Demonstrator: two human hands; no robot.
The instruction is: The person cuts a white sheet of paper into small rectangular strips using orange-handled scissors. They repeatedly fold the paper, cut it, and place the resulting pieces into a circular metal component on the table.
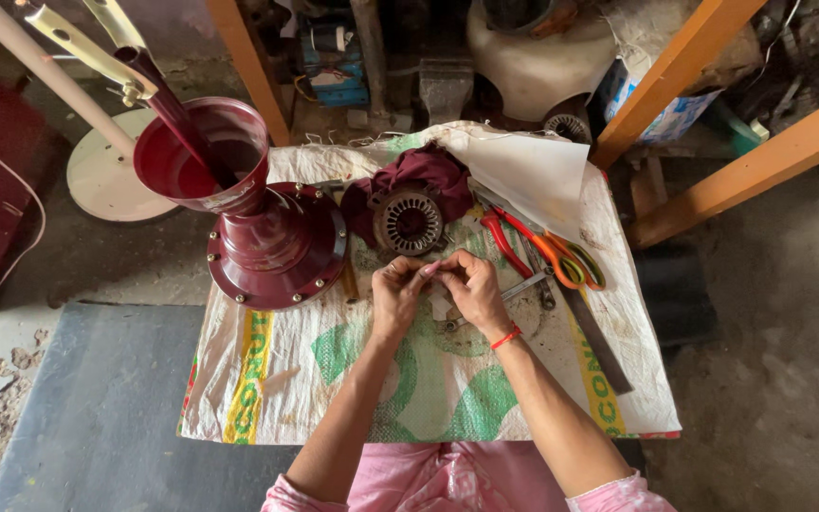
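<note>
My left hand (396, 289) and my right hand (471, 284) meet over the middle of a woven sack (267, 379) spread on the floor. Both pinch a small pale strip (431, 269), about finger-wide, between the fingertips. A red thread bracelet sits on my right wrist. Just beyond the hands lies a round motor stator (408, 221) with copper windings, resting on a maroon cloth (428, 171).
A maroon funnel-shaped housing (258, 213) stands on the sack at the left. Red pliers (502, 242), orange-handled scissors (566, 258), a spanner (514, 289) and a long flat file (599, 337) lie at the right. White paper (528, 171), orange wooden beams (713, 123) and a white fan base (106, 180) surround.
</note>
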